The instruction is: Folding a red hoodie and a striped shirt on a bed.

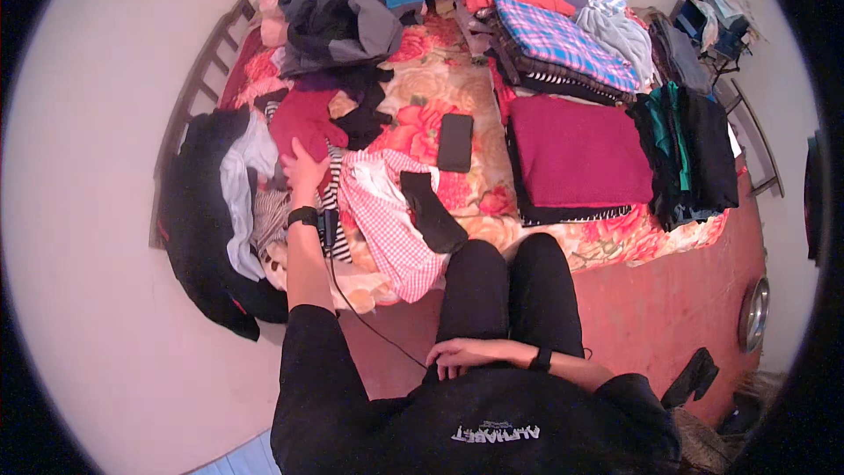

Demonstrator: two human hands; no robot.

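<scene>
My left hand (303, 169) reaches forward to a crumpled maroon garment (305, 123) on the left of the bed; its fingers are apart and touch the cloth's near edge. Black-and-white striped cloth (336, 180) shows beside that hand. Just right lies a red-and-white checked shirt (387, 220), spread loosely, with a black sock-like piece (431, 213) across its right side. My right hand (453, 356) rests at my lap, fingers loosely apart, with nothing visible in it. A black cable (369, 325) runs from near my left wrist toward my waist.
A flowered sheet (501, 202) covers the bed. A folded maroon cloth (580, 154), a plaid stack (567, 44) and dark folded clothes (681, 158) stand on the right. A dark phone-like slab (455, 142) lies mid-bed. Grey and black clothes (338, 26) heap up left.
</scene>
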